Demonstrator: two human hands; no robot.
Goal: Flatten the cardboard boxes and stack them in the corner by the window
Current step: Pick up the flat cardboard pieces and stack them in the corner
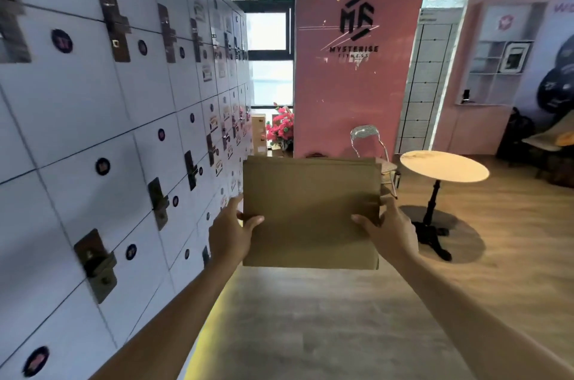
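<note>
- Flattened cardboard (310,212) is held up between both hands.
- Left hand (231,232) grips its left edge, thumb on top.
- Right hand (388,230) grips its right edge likewise.
- Lockers (93,131) line the wall beside the left hand; a round table (444,166) stands beyond the right hand.

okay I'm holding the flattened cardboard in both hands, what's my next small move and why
Probably carry it straight ahead. Both hands, left and right, already grip the flattened cardboard by its sides, and the window lies ahead at the end of the lockers, past the round table on your right.
</note>
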